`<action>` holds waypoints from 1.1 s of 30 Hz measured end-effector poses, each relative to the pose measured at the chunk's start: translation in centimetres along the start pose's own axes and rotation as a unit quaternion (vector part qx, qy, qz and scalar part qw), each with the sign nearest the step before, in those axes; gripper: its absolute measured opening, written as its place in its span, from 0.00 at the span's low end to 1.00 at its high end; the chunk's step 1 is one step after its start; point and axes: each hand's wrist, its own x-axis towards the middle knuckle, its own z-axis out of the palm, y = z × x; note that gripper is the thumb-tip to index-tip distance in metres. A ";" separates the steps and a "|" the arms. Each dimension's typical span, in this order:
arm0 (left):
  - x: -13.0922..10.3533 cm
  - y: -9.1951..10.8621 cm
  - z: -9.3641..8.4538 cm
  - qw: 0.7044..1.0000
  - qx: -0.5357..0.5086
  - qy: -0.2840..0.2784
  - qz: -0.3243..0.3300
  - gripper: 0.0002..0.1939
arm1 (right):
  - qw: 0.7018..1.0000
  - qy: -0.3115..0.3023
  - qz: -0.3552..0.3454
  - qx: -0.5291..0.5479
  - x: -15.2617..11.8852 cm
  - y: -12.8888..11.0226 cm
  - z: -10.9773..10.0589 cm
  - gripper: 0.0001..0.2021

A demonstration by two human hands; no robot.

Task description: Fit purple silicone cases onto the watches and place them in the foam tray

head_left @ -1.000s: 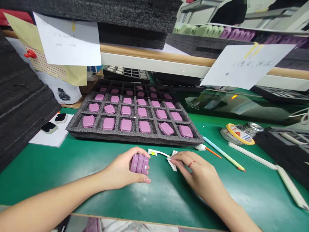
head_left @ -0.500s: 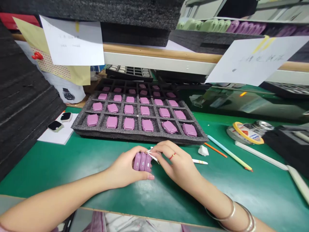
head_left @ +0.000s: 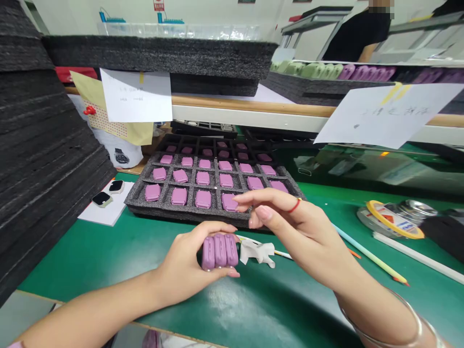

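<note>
Three purple watch cases [head_left: 220, 251], standing side by side on edge, are gripped in my left hand [head_left: 181, 258] over the green table. Fingers lie along their top and the thumb passes underneath. My right hand [head_left: 308, 232] is raised to the right, fingers loosely apart, with nothing visible in it. Its fingertips are at the front row of a dark foam tray [head_left: 174, 215], overlapping a purple watch case [head_left: 229, 202] in view; whether they touch it I cannot tell. A crumpled white tissue [head_left: 257, 252] and a thin white stick [head_left: 283, 254] lie between my hands.
Two dark-faced watches [head_left: 102, 199] rest on white paper at left, beside stacked black foam [head_left: 47, 145]. Rightward are a blue-yellow pen [head_left: 369, 253], a white bar [head_left: 416, 256] and a tape roll [head_left: 395, 220]. A shelf edge [head_left: 235, 113] overhangs the back; a person [head_left: 357, 36] stands beyond.
My right hand has left the watch cases and moved right and up, letting go of the white tissue, now on the table. The cases have turned in my left hand. The view has tilted up.
</note>
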 end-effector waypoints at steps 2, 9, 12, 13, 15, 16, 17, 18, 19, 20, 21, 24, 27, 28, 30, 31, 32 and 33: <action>-0.1 -0.2 -0.1 0.997 0.031 0.000 0.078 0.25 | 0.996 0.018 0.004 0.084 0.2 -0.1 0.9 0.14; -0.2 -0.8 -0.2 0.980 0.084 0.036 0.178 0.29 | 0.983 -0.021 0.062 0.171 -0.5 2.1 3.3 0.20; 0.0 -0.7 -0.1 0.978 0.079 0.041 0.189 0.27 | 0.969 -0.076 0.114 0.203 -0.6 2.2 3.3 0.24; 0.0 -0.7 -0.1 0.977 0.079 0.040 0.193 0.27 | 0.962 -0.098 0.130 0.221 -0.6 2.2 3.3 0.26; 0.1 -0.7 0.0 0.976 0.086 0.040 0.197 0.28 | 0.942 -0.139 0.160 0.261 -0.7 2.1 3.4 0.29; 0.2 -0.7 0.0 0.975 0.091 0.041 0.200 0.28 | 0.930 -0.156 0.176 0.282 -0.8 2.2 3.5 0.30; 0.2 -0.8 0.0 0.974 0.098 0.044 0.202 0.28 | 0.918 -0.172 0.193 0.301 -0.9 2.2 3.6 0.31; 0.3 -0.9 0.0 0.972 0.105 0.049 0.204 0.27 | 0.907 -0.182 0.208 0.317 -1.0 2.4 3.8 0.32; 0.3 -0.9 0.0 0.971 0.113 0.055 0.205 0.25 | 0.899 -0.188 0.218 0.332 -1.2 2.5 4.1 0.33; 0.4 -1.0 0.1 0.969 0.119 0.060 0.206 0.23 | 0.892 -0.188 0.221 0.347 -1.4 2.6 4.3 0.35; 0.4 -1.0 0.1 0.968 0.124 0.063 0.208 0.21 | 0.887 -0.187 0.219 0.361 -1.6 2.7 4.6 0.36; 0.5 -1.0 0.0 0.967 0.119 0.056 0.219 0.13 | 0.886 -0.173 0.202 0.379 -1.9 2.7 5.4 0.43; 0.6 -1.0 -0.2 0.967 0.090 0.029 0.235 0.12 | 0.893 -0.151 0.201 0.374 -2.1 2.4 6.0 0.52; 0.6 -1.0 -0.3 0.968 0.080 0.019 0.239 0.14 | 0.897 -0.146 0.200 0.367 -2.1 2.3 6.1 0.53; 0.6 -1.0 -0.3 0.967 0.067 0.002 0.244 0.16 | 0.911 -0.141 0.187 0.340 -2.1 2.1 6.3 0.54; 0.5 -1.1 -0.3 0.967 0.066 -0.001 0.245 0.17 | 0.920 -0.131 0.173 0.325 -2.1 2.1 6.3 0.54; 0.5 -1.2 -0.3 0.967 0.069 0.002 0.244 0.17 | 0.931 -0.118 0.156 0.310 -2.1 2.1 6.3 0.54; 0.4 -1.3 -0.3 0.968 0.075 0.011 0.240 0.20 | 0.941 -0.100 0.135 0.294 -2.2 2.1 6.3 0.54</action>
